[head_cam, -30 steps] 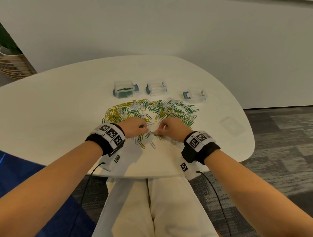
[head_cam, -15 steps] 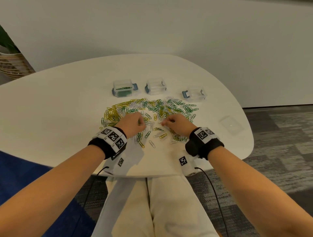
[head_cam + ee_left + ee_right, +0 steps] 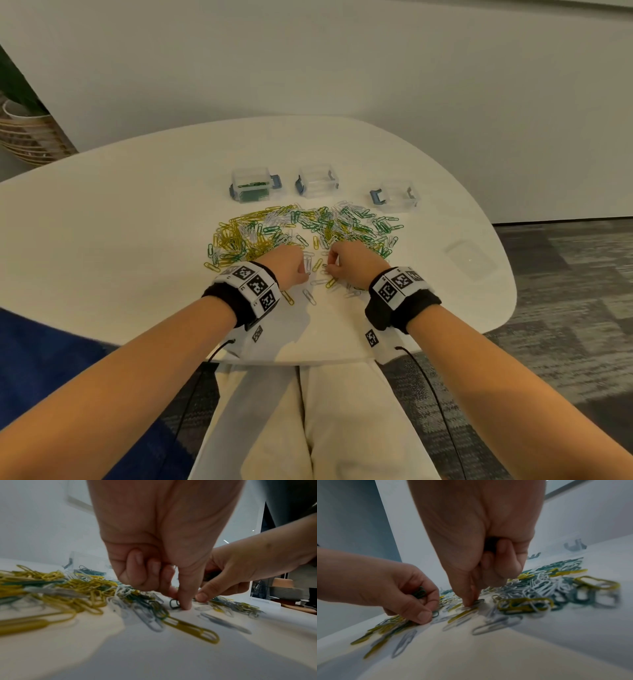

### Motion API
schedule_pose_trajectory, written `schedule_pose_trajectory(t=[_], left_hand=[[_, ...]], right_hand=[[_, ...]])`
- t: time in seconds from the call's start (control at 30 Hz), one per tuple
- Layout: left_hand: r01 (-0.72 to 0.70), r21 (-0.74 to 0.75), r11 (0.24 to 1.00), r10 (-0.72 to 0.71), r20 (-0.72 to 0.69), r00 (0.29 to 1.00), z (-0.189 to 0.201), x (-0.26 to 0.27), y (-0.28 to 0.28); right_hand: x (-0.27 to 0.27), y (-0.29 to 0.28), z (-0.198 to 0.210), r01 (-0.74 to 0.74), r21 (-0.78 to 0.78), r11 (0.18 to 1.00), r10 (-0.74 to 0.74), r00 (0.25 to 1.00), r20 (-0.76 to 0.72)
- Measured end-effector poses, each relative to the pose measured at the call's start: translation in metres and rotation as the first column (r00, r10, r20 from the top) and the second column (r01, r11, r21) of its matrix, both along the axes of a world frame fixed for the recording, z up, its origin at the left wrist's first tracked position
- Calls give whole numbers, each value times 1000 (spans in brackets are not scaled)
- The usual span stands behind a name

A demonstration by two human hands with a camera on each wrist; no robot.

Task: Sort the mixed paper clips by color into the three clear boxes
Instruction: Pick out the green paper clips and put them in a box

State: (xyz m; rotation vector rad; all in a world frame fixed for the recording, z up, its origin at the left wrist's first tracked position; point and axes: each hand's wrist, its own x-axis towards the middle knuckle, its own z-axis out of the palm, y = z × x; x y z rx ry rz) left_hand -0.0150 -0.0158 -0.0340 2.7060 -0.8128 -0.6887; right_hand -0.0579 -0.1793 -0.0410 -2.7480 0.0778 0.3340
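1. Three small clear plastic boxes with blue latches stand in a row at the far side of the white rounded table (image 3: 102,222), just beyond the spread of clips.
2. The left clear box (image 3: 252,185) holds a layer of green paper clips; more green shows low in it.
3. The middle clear box (image 3: 318,181) looks bare inside, though white clips would be hard to make out there.
4. The right clear box (image 3: 395,197) stands a little apart from the other two and nearer the table edge; I cannot tell if anything lies in it.
5. The mixed heap of yellow, green and white paper clips (image 3: 301,229) lies between the boxes and the person's hands, yellow thicker on the left, green thicker on the right.
6. The left hand (image 3: 289,265) is curled at the near edge of the heap, thumb and forefinger nipping a green paper clip (image 3: 174,603) on the table; a bunch of green clips (image 3: 419,593) sits tucked under its folded fingers.
7. The right hand (image 3: 354,262) is curled too, its fingertips (image 3: 471,601) pressed onto a clip flat on the table, something dark gathered in its palm.
8. A flat clear lid (image 3: 471,258) lies alone near the right edge.
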Motion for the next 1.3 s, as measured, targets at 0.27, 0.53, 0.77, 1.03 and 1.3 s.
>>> schedule_pose_trajectory(t=[0.27,0.53,0.77,1.03,1.3], left_hand=[[-647,-459,610,180,-714,676,6,-3,3],[-730,-351,587,78,-873,482,14,-7,10],[-528,-553,644,111,-615,780,18,-7,17],[-434,-621,653,103,-495,863,14,-1,31],[-463,-482,743,228,-469,853,10,11,40]], right_hand=[[-5,-6,1,22,208,978,-46,992,113],[-16,14,19,-77,408,910,-44,959,280],[-21,16,24,-113,456,883,-61,935,350],[-22,11,26,-26,554,832,-112,970,214],[-17,-2,26,28,400,916,-85,988,127]])
